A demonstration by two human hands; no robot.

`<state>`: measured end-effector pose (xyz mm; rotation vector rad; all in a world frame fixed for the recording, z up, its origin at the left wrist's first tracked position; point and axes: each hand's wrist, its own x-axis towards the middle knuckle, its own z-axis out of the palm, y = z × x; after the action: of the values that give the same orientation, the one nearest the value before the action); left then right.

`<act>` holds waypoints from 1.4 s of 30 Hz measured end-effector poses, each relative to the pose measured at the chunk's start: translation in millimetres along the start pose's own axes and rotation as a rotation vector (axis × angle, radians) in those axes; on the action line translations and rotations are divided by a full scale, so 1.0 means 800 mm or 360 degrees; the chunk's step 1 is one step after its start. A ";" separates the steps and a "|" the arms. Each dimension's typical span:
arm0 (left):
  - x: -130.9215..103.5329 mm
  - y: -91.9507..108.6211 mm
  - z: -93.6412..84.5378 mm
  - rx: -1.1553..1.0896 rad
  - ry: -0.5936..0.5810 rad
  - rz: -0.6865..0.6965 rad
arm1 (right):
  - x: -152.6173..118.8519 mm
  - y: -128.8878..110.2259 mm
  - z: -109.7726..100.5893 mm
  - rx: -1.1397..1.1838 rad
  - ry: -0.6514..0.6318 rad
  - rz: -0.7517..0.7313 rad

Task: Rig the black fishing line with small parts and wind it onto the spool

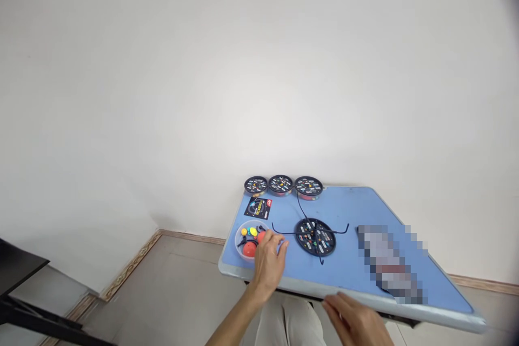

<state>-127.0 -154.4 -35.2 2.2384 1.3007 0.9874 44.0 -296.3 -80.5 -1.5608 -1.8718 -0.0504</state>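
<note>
My left hand [270,260] is over the right rim of a clear round tub [237,246] at the table's left. Its fingers are bent, the thumb stands apart, and I see nothing held in it. In the tub lie red balls [249,250], small yellow, orange and blue balls, and black pieces. My right hand [359,320] hovers at the table's front edge, fingers loosely stretched, nothing visible in it. Between and beyond the hands, a black printed disc [320,246] lies with a black frame of thin bent-ended arms [336,232] across it.
Three round tubs with black printed lids [280,185] stand in a row along the back edge. A black printed card [258,208] lies in front of them. A pixelated flat item [389,265] occupies the right side of the blue table [348,205]. The wall is behind.
</note>
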 end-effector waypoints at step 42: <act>0.091 0.056 0.111 -0.0327 -0.0401 -0.0391 | 0.203 0.062 -0.041 -0.0826 -0.0807 0.0227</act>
<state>-11.4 -112.0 -40.4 1.9223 1.2615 0.6909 96.8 -158.4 9.9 -2.2200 -2.2448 -0.0884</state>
